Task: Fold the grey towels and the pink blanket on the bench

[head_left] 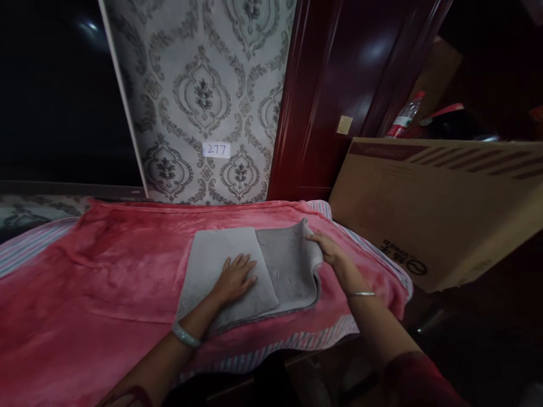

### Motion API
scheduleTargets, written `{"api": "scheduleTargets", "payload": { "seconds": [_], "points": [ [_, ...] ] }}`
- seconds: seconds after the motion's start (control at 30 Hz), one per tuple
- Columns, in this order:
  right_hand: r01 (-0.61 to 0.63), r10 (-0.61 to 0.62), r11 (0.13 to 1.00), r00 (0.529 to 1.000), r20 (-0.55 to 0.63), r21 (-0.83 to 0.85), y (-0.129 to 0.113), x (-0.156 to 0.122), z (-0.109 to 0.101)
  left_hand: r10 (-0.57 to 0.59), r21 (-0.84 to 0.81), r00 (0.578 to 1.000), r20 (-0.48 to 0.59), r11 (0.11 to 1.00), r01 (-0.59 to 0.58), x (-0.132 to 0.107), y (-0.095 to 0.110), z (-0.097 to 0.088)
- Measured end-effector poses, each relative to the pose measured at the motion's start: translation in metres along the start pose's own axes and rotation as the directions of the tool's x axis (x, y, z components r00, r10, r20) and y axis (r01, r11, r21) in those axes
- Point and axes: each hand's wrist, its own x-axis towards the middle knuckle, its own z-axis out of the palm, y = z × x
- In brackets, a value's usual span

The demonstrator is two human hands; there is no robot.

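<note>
From my station I log: left hand (235,278) flat, palm down, fingers slightly spread; right hand (328,249) gripping, fingers bent inward; both forearms (163,362) angled inward.

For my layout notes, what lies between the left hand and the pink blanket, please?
The head view shows the gray cloth between left hand and pink blanket.

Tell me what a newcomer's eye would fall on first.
Probably the pink blanket, spread across the lower left and middle. On it lies a partly folded grey cloth, under the flat left hand, its raised right edge held by the right hand. Beyond, a white label reading 277 stands out on the patterned wall.
</note>
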Motion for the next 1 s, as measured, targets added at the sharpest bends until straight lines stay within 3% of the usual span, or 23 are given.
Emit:
{"api": "scheduleTargets", "payload": {
  "seconds": [0.1, 0.2, 0.3, 0.37, 0.43, 0.53, 0.6, 0.8, 1.0],
  "points": [
    [0.094, -0.090, 0.995, 0.989, 0.120, -0.033, -0.020, 0.005, 0.071, -0.168, -0.485, 0.971, -0.167, 0.872, 0.068, 0.008, -0.016, -0.007],
    [0.352, -0.235, 0.864, 0.915, 0.328, -0.361, -0.019, -0.006, 0.145, -0.388, -0.840, 0.904, -0.180, 0.539, 0.064, 0.010, -0.030, -0.019],
    [0.395, -0.179, 0.788, 0.881, 0.438, -0.472, -0.002, -0.030, 0.195, -0.538, -0.988, 0.841, -0.049, 0.150, 0.038, 0.008, -0.038, -0.030],
    [0.394, -0.148, 0.763, 0.878, 0.454, -0.513, 0.010, -0.046, 0.209, -0.561, -0.995, 0.828, -0.018, 0.088, 0.038, 0.006, -0.038, -0.032],
    [0.417, -0.154, 0.699, 0.881, 0.447, -0.581, 0.019, -0.062, 0.211, -0.559, -0.992, 0.828, -0.037, 0.122, 0.038, 0.005, -0.036, -0.032],
    [0.460, -0.213, 0.574, 0.882, 0.420, -0.677, 0.026, -0.086, 0.203, -0.554, -0.957, 0.830, -0.067, 0.270, 0.103, 0.008, -0.033, -0.032],
    [0.468, -0.270, 0.536, 0.884, 0.382, -0.703, 0.031, -0.101, 0.199, -0.554, -0.917, 0.829, -0.078, 0.366, 0.159, 0.017, -0.033, -0.035],
    [0.500, -0.510, 0.554, 0.836, 0.203, -0.665, 0.056, -0.125, 0.205, -0.562, -0.793, 0.814, -0.146, 0.559, 0.244, 0.062, -0.036, -0.047],
    [0.559, -0.623, 0.593, 0.774, 0.109, -0.580, 0.083, -0.124, 0.214, -0.649, -0.630, 0.720, -0.244, 0.671, 0.391, 0.092, -0.036, -0.037]
  ]
}}
